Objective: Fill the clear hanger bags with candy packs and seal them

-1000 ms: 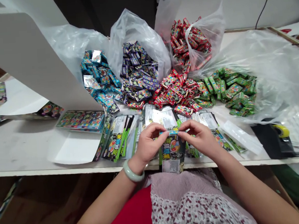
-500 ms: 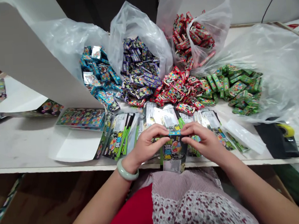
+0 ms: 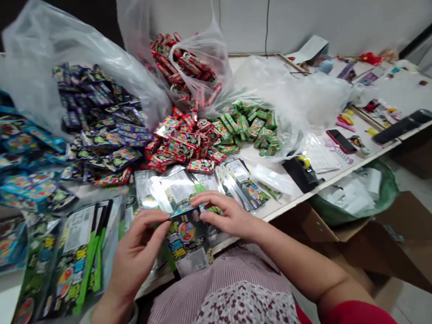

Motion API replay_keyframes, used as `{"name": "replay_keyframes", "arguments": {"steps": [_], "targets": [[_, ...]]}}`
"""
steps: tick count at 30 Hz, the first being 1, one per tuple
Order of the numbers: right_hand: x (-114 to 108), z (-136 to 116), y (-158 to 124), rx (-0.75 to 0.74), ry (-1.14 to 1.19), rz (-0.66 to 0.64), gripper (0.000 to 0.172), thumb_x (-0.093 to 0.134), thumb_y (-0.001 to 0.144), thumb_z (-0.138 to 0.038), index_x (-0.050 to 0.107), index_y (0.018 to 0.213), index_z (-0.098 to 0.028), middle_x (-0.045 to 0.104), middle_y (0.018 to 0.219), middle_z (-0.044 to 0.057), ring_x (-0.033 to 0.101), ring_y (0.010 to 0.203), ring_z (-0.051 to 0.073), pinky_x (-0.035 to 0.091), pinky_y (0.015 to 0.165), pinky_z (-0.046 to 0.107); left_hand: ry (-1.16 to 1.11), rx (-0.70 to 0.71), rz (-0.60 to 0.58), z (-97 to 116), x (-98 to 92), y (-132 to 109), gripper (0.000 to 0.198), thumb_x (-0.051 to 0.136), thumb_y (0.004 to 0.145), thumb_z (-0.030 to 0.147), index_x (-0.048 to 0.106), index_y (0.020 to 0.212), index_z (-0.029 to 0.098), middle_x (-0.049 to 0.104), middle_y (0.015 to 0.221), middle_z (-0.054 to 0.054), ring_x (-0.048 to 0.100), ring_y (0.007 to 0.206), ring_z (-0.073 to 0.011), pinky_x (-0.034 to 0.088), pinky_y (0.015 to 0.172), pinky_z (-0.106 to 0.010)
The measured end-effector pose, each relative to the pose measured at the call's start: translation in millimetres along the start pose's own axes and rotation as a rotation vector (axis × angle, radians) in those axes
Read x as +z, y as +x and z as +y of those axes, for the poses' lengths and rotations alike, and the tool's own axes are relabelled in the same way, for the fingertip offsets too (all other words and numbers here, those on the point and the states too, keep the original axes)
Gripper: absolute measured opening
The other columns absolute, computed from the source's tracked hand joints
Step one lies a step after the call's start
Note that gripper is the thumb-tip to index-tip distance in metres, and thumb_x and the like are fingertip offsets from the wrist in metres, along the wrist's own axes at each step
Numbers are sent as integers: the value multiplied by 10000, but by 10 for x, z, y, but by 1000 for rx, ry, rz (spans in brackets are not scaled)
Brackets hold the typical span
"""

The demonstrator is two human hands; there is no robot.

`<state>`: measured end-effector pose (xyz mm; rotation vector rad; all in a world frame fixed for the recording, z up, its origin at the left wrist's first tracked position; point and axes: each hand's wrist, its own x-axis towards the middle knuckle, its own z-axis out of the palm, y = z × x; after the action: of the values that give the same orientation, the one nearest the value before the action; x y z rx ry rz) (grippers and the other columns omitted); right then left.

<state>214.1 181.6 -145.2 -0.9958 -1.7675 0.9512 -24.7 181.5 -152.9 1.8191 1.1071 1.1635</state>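
Observation:
My left hand [image 3: 139,253] and my right hand [image 3: 225,213] both pinch the top edge of a dark printed pouch [image 3: 186,239] that hangs over the table's near edge. A small blue packet [image 3: 182,211] sits at the pouch's mouth between my fingertips. More flat pouches [image 3: 77,253] lie fanned on the table beside my left hand. Beyond them are heaps of small packets: blue [image 3: 9,148], purple [image 3: 96,116], red [image 3: 177,145] and green [image 3: 250,127], spilling from clear plastic bags [image 3: 80,48].
A black tape dispenser [image 3: 304,172] stands right of the pouches. A phone [image 3: 341,141] and small clutter lie further right on the white table [image 3: 405,97]. An open cardboard box [image 3: 386,238] with a green bag of white scraps sits on the floor at right.
The view has swung to the right, so the box and the right end of the table now show. Both hands keep their pinch on the pouch's top.

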Motion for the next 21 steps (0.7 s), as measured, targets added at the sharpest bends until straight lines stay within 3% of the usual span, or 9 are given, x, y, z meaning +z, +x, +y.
{"name": "replay_keyframes", "arguments": {"steps": [2,5,7,11,16,21], "targets": [[-338,126,-102,98,-140,44,260,604,865,-300,584,1118,-242,639,1169,61,585,1095,196,463,947,376,12,-12,17,-18,-7,-7,69,598,874,200,625,929,230,601,922,-6,571,910,-161,476,793,-261],[-844,410,-304,309,-580,258,254,655,792,-251,604,1033,-190,650,1082,119,565,1068,279,430,942,454,17,-36,35,-32,-14,-4,67,599,869,199,619,919,239,602,933,11,573,915,-141,467,824,-244],[-1066,601,-415,389,-753,292,285,687,737,-219,613,1006,-167,648,1075,149,549,1080,326,401,950,488,32,-52,45,-36,-7,14,57,600,867,208,616,913,237,601,933,16,573,908,-130,461,825,-229],[-1287,824,-475,426,-759,334,152,556,829,-224,631,957,-191,687,949,103,621,927,274,437,884,436,75,-69,29,-25,10,51,59,596,862,243,617,917,235,599,917,20,574,863,-121,463,790,-218],[-1618,844,-345,429,-678,439,199,492,875,-335,627,917,-196,694,855,50,636,767,189,491,719,305,101,-98,55,-51,-1,44,105,615,834,305,628,920,245,611,931,19,588,878,-155,485,795,-263],[-1875,788,-218,368,-690,513,189,554,823,-347,648,828,-183,664,855,50,589,782,181,463,769,312,93,-152,87,-13,43,53,81,623,833,367,643,889,313,623,925,44,590,858,-184,504,775,-333]]}}
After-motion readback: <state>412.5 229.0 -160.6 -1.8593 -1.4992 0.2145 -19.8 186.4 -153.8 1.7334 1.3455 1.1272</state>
